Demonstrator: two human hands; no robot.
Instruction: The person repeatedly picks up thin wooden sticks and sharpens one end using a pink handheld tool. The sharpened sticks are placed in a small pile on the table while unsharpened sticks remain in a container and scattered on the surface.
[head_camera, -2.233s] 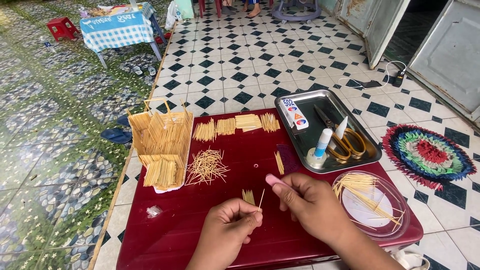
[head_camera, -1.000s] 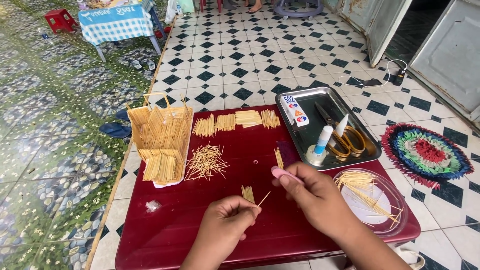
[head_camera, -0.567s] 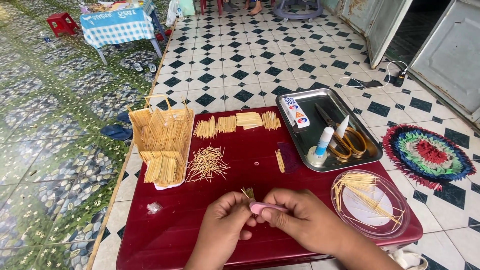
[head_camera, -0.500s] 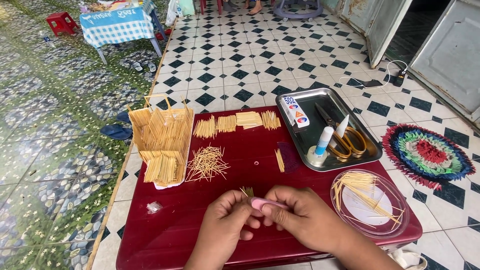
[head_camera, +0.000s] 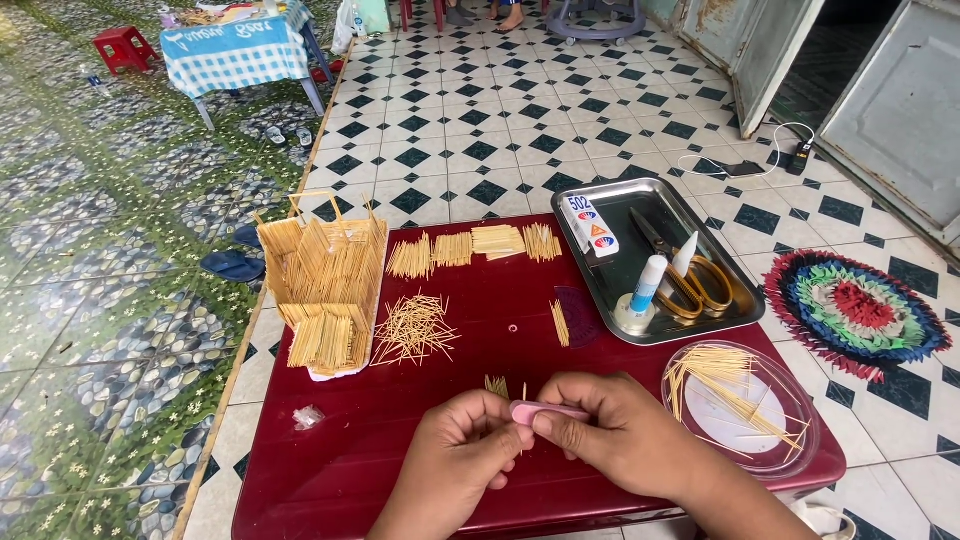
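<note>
Both hands met at the near edge of the dark red desk (head_camera: 400, 440): the right hand (head_camera: 625, 440) pinched a small pink plastic cutter (head_camera: 548, 411), the left hand (head_camera: 462, 452) gripped a thin wooden stick at it. Far left stood a partly built stick house (head_camera: 325, 280); 4 cut bundles (head_camera: 470, 247) lay ready, while loose sticks (head_camera: 413, 328) remained, so much seemed left
</note>
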